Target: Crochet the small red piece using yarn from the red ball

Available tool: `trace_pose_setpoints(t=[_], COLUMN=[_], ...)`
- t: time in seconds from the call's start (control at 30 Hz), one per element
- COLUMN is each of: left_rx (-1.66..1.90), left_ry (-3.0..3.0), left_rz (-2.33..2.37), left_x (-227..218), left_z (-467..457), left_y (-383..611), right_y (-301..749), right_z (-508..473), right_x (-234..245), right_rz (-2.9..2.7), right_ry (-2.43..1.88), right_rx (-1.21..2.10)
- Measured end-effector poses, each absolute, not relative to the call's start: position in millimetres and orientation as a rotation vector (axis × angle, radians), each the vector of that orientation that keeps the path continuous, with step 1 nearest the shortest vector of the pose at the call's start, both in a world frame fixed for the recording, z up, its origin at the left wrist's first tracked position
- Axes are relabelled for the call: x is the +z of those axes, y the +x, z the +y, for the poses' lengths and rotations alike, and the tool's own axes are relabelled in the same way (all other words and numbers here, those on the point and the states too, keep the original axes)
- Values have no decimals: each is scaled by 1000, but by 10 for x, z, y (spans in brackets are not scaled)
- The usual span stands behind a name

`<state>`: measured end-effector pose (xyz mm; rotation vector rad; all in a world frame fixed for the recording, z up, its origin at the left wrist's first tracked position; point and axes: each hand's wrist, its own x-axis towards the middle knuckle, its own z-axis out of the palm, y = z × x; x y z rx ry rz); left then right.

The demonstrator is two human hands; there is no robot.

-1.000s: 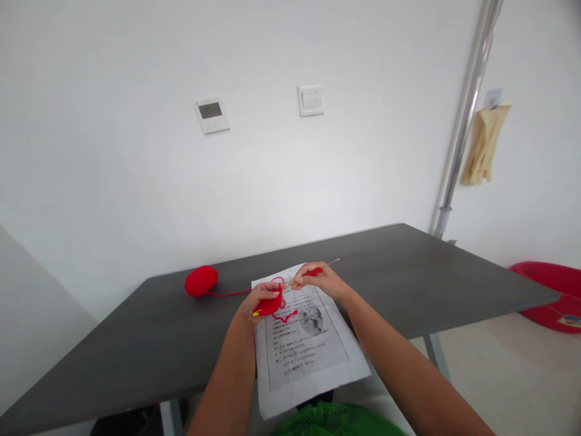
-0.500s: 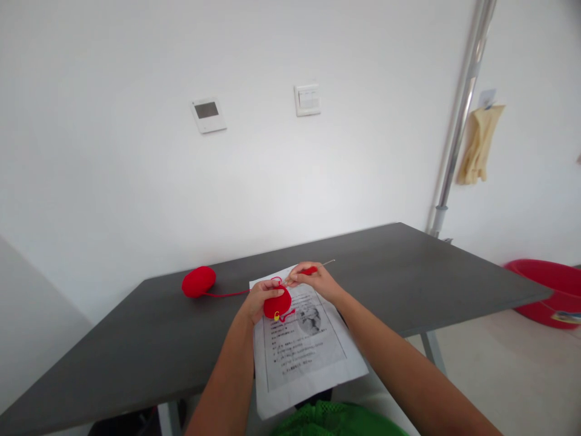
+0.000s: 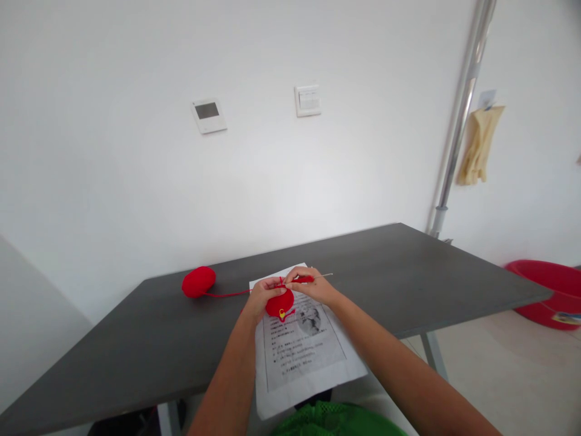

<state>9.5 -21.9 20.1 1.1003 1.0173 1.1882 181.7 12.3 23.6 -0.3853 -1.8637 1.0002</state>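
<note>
My left hand (image 3: 264, 295) pinches the upper edge of a round red crochet piece (image 3: 278, 304). A yellow stitch marker (image 3: 282, 315) and a short red yarn tail hang at the piece's lower edge. My right hand (image 3: 313, 286) is closed on a crochet hook (image 3: 303, 280) with a red handle; its thin metal end points right, away from the piece. The hook's working tip meets the top of the crochet piece, partly hidden by fingers. Red yarn (image 3: 231, 295) runs from my left hand to a red yarn ball (image 3: 198, 282) on the left.
Printed paper sheets (image 3: 313, 363) lie under my hands, overhanging the front edge of the dark grey table (image 3: 385, 266). Behind the table stands a white wall with a switch (image 3: 307, 100). A red tub (image 3: 544, 290) is on the floor at right.
My right hand has turned and come down slightly, bringing the hook flatter and closer to the piece. The crochet piece has shifted a little right, and the yarn loop above it looks smaller.
</note>
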Motion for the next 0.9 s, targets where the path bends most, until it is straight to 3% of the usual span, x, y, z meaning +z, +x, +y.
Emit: trace_pose_setpoints(t=[0.33,0.9], left_rx=[1241,1394], left_ry=[1097,1062], left_rz=[1054,1096], left_x=[161,186], left_z=[-189,-182], left_y=[96,104], right_y=[1806,1812], right_z=[142,203], right_x=[214,206], right_rz=[-1863,-1642], right_ry=[-449,-490], right_rx=[902,1212])
